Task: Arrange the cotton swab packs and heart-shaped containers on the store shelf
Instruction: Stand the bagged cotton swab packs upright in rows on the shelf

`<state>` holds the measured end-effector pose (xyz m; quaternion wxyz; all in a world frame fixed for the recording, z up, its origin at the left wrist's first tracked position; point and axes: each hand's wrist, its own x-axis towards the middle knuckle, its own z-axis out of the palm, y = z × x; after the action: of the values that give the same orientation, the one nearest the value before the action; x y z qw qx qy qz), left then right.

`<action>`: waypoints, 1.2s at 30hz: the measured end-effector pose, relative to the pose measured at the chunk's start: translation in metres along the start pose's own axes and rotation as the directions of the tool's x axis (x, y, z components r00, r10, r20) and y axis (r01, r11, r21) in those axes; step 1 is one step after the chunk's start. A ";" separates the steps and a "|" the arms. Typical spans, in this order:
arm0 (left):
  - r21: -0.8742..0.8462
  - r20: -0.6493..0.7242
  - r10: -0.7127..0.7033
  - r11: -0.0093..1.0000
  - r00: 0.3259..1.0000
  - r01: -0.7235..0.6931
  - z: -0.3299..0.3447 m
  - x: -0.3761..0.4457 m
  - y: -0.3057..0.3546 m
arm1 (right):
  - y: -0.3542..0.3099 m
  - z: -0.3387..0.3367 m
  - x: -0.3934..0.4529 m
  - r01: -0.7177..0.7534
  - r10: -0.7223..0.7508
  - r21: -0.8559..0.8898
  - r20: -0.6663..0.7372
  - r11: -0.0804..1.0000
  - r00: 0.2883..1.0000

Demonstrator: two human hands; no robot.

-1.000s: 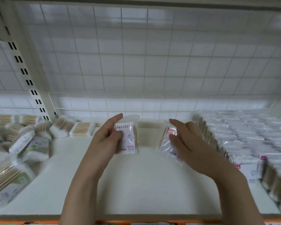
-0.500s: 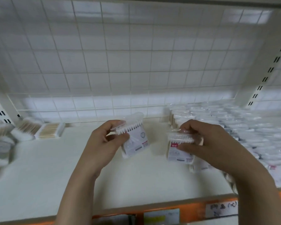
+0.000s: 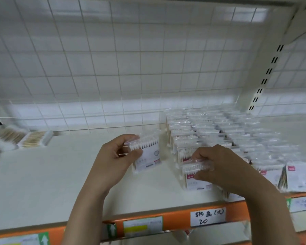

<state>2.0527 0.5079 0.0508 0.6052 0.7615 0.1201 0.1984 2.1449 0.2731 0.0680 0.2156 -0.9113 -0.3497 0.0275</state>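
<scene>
I see the shelf [image 3: 42,183] bare across its middle, room I judge kept for new rows. At its right stand the rows [image 3: 228,131] of swab packs, upright with labels facing front so shoppers can read them. My right hand [image 3: 224,167] pinches a pack [image 3: 196,175] by its top edge, upright at the near left end of the rows, likely to join them. My left hand [image 3: 113,161] grips a second pack [image 3: 147,156] just above the shelf, waiting.

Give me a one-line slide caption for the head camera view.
Left hand and right hand each hold a cotton swab pack beside stocked rows.
</scene>
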 end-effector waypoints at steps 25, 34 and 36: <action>0.121 0.149 0.083 0.987 0.985 -0.102 0.051 -0.016 0.015 | 0.033 -0.010 0.001 0.059 -0.071 -0.046 -0.313 0.997 0.947; 0.244 0.320 0.130 0.946 0.938 -0.214 0.096 -0.020 0.016 | 0.048 -0.015 -0.013 0.032 -0.044 -0.037 -0.354 0.999 0.934; 0.280 0.327 0.127 0.933 0.936 -0.225 0.101 -0.019 0.012 | 0.050 -0.014 -0.015 0.026 -0.040 -0.042 -0.352 0.999 0.935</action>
<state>2.0805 0.4086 0.0408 0.4674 0.8769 -0.0139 0.1113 2.1680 0.2248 0.0587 0.2585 -0.8993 -0.3210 -0.1464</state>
